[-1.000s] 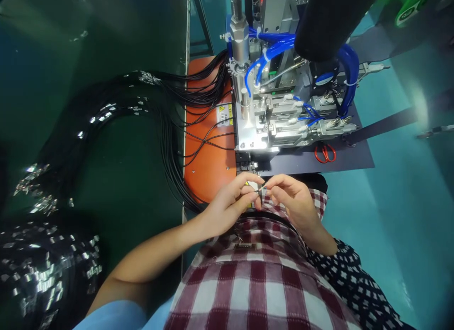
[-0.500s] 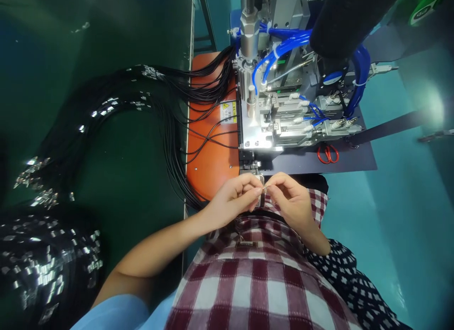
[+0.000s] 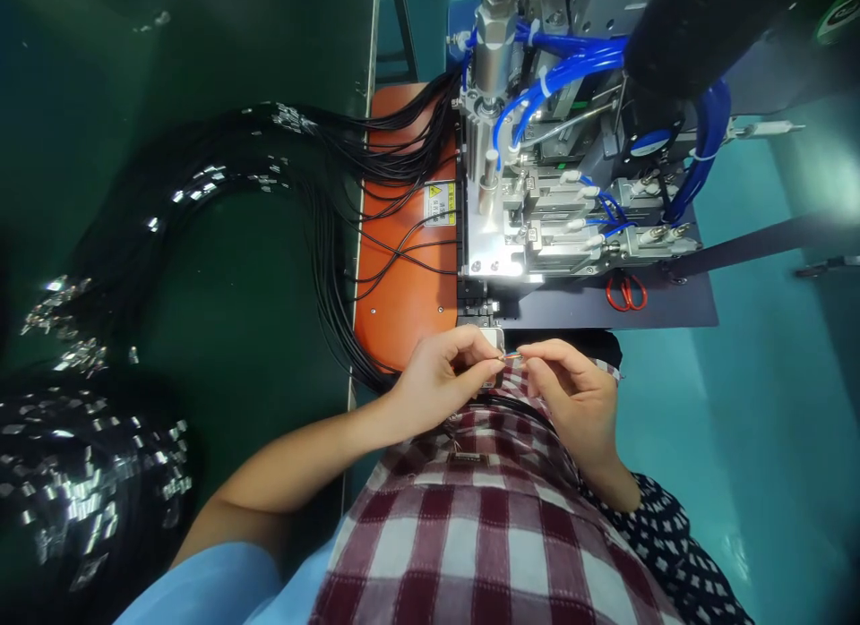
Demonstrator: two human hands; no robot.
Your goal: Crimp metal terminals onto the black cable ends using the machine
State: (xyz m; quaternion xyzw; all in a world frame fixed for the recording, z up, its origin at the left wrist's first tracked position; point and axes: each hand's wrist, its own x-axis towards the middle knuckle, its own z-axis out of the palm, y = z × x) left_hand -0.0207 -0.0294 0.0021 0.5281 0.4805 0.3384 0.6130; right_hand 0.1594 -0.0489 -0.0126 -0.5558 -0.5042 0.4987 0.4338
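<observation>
My left hand (image 3: 443, 374) is closed, with thumb and fingertips pinching one end of thin coloured wires (image 3: 512, 356). Red and blue strands show in the short gap between my hands. Thumb and forefinger of my right hand (image 3: 576, 394) pinch the other end. A black cable (image 3: 520, 405) runs over my lap below both hands; whether it joins these wires is hidden by my fingers. Behind my left fingertips, a flat white-edged thing like a phone (image 3: 494, 341) is partly covered.
Ahead stands a metal machine (image 3: 497, 240) with blue air hoses (image 3: 584, 65). Red-handled scissors (image 3: 626, 293) lie on its dark base plate. Black cables (image 3: 329, 276) cross the orange plate (image 3: 403, 329) to my left. More cables with shiny ends (image 3: 81, 491) lie on the dark green table (image 3: 235, 312).
My right hand has moved right, away from my left, and coloured wires now show between the fingertips. My left hand keeps its pinch. The camera view has shifted slightly.
</observation>
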